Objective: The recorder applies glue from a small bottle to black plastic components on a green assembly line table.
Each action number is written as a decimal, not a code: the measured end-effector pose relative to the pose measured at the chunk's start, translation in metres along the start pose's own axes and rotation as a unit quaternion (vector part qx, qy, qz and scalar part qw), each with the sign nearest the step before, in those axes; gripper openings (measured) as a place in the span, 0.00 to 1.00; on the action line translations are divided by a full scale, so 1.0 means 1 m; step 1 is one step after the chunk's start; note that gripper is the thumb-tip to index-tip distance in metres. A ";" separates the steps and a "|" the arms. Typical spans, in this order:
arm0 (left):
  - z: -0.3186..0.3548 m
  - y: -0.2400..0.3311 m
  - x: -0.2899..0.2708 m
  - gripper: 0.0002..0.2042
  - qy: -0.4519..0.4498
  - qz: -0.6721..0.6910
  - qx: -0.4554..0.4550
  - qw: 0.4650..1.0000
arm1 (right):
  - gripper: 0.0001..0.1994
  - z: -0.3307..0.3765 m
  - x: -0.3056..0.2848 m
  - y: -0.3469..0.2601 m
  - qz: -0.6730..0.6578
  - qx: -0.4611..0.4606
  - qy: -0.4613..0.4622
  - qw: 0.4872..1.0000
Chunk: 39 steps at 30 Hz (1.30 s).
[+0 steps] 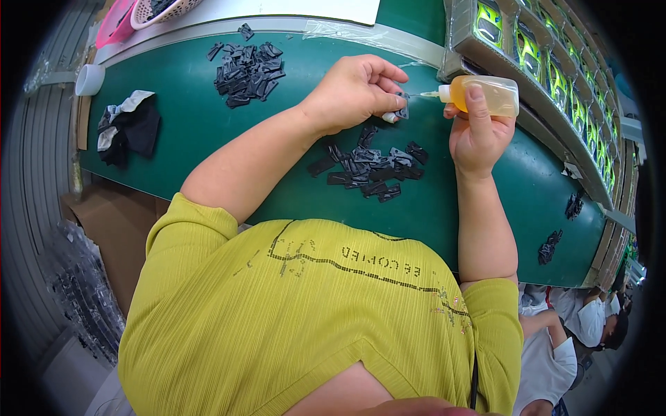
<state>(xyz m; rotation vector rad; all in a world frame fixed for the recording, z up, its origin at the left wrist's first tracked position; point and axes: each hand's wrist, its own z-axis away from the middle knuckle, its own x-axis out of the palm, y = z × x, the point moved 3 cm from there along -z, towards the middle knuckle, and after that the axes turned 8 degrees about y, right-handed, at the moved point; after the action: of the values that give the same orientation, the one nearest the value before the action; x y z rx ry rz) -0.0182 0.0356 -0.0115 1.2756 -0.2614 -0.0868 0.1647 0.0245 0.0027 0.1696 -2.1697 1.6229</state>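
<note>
Between the thumb and fingers of my left hand is a small dark plastic part, partly hidden by the fingertips. My right hand grips a soft squeeze bottle of amber liquid, tipped on its side. Its thin needle nozzle points left and reaches close to the part; whether it touches I cannot tell. Just below my hands lies a loose pile of small black plastic parts. A larger heap of similar black parts sits farther off to the left.
A cardboard tray with several green-and-black items in compartments runs along the right. A crumpled black and grey cloth and a white roll lie at the left. Pink baskets stand far left. Small black clusters are near the right edge.
</note>
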 end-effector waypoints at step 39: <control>-0.002 0.001 -0.003 0.16 -0.035 -0.028 -0.029 0.999 | 0.08 0.007 0.001 -0.008 0.038 -0.002 -0.035 0.999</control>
<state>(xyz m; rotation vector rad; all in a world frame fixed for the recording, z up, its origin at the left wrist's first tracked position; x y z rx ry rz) -0.0204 0.0382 -0.0114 1.2244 -0.2804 -0.1859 0.1652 0.0155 0.0087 0.1472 -2.2569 1.6767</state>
